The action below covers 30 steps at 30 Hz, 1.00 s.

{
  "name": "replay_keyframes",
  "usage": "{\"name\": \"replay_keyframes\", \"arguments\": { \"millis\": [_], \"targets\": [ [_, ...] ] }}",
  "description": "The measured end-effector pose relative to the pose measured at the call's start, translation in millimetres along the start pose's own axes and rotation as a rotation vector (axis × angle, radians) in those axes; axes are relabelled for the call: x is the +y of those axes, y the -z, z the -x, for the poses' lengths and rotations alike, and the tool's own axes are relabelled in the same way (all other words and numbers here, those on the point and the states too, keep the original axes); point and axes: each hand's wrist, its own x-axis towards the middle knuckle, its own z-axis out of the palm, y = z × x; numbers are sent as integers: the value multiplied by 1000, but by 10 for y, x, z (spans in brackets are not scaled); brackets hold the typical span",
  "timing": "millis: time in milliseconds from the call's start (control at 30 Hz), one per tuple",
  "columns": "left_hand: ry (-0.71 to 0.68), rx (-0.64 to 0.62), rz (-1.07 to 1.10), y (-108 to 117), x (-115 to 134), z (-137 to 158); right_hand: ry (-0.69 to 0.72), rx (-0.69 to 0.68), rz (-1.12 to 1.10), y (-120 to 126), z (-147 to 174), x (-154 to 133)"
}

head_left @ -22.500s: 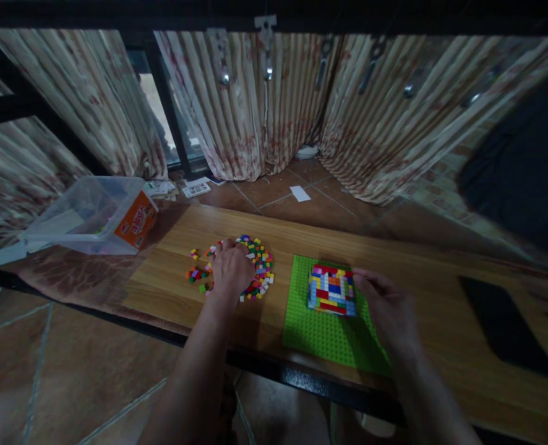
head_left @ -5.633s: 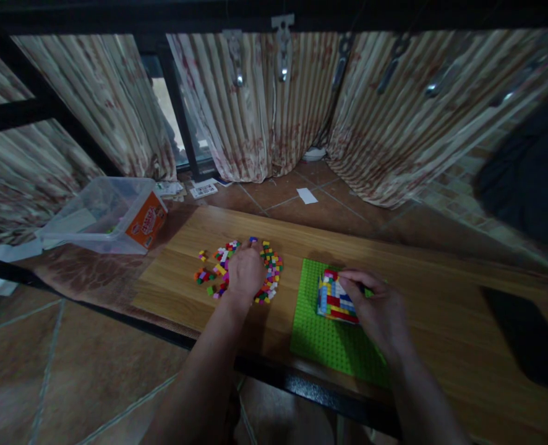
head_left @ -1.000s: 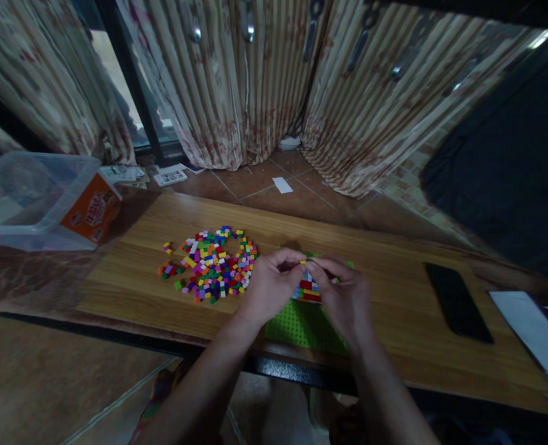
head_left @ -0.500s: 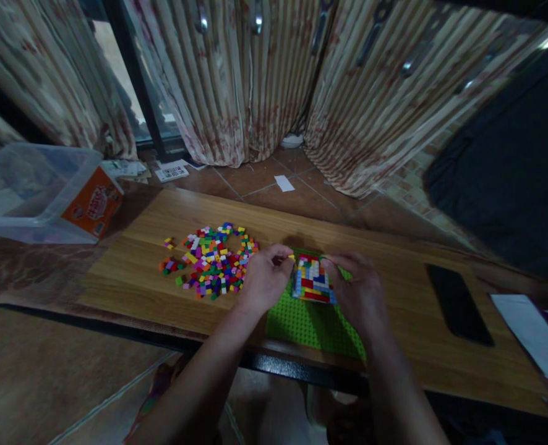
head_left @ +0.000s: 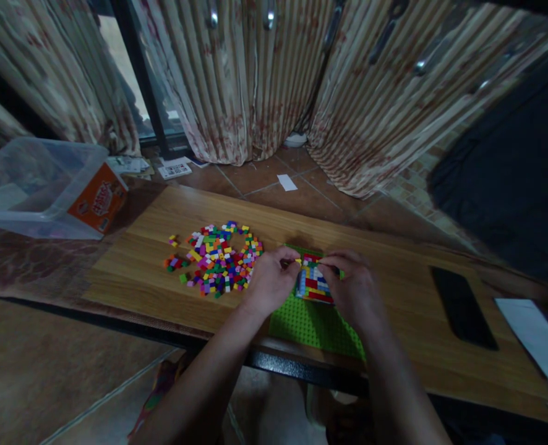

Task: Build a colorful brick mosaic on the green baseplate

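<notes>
A multicoloured block of toy bricks [head_left: 315, 285] sits on a green studded baseplate [head_left: 302, 324]. At its left side is my left hand [head_left: 274, 278], thumb and forefinger pinched on a small yellow brick [head_left: 298, 261]. My right hand [head_left: 351, 281] covers the block's right edge, its fingers bent and close together over the top rows. Whatever those fingertips may hold is hidden from me. Left of my left hand, a loose pile of small coloured bricks [head_left: 218, 253] is spread over the wooden board.
A clear plastic tub [head_left: 46, 185] with an orange label stands at the far left. On the right lie a black phone [head_left: 463, 307] and a white paper [head_left: 536, 340]. Curtains [head_left: 274, 80] hang beyond the wooden board [head_left: 135, 266].
My right hand's fingertips have moved left, further over the top of the block. My left hand, still pinching the yellow brick, stays beside the block. The whole view has shifted slightly.
</notes>
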Motion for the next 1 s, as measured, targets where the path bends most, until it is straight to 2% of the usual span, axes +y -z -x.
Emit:
{"name": "replay_keyframes", "arguments": {
  "millis": [267, 433, 567, 733, 867, 1000],
  "targets": [
    [0, 2, 4, -18, -36, 1, 102, -83, 207, 50, -36, -110],
    [-35, 3, 16, -23, -61, -1, 101, -105, 277, 20, -51, -156],
    [-26, -11, 5, -18, -46, 1, 9, -71, 208, -9, -54, -150],
    [-32, -6, -27, -16, -48, 5, -182, -10, 37, -20, -46, -98],
    [-31, -12, -42, -14, -36, 14, -298, -22, -97, 5, -45, -51],
    [-28, -10, -55, -6, -8, 21, -357, 24, -143, 12, -52, -10]
  ]
}}
